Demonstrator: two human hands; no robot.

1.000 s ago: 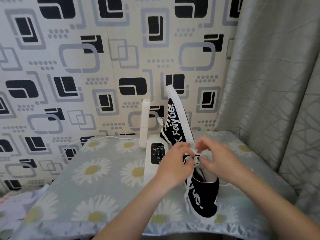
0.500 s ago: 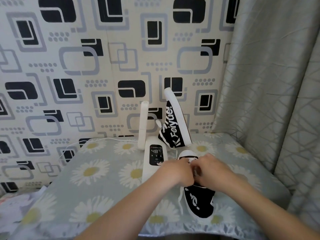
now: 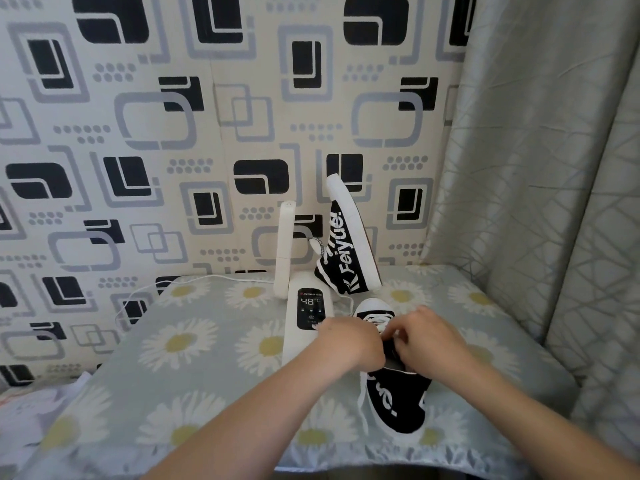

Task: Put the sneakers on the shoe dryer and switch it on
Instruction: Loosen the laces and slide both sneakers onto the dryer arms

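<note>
While flat on the table (image 3: pixel 194 344), second sneaker (image 3: pixel 398 400) under both hands: left hand (image 3: pixel 349 344) and right hand (image 3: pixel 427 341) pinching its opening.

- Table (image 3: pixel 214 368) draped in grey cloth printed with white daisies, satin-edged along the near side;
- White shoe dryer (image 3: pixel 304 327) flat on the cloth near the middle, display reading 48;
- Black sneaker (image 3: pixel 398 403) lying just right of the dryer, toe towards the wall;
- Thin white cord (image 3: pixel 194 279) trailing leftwards off the far edge.
</note>
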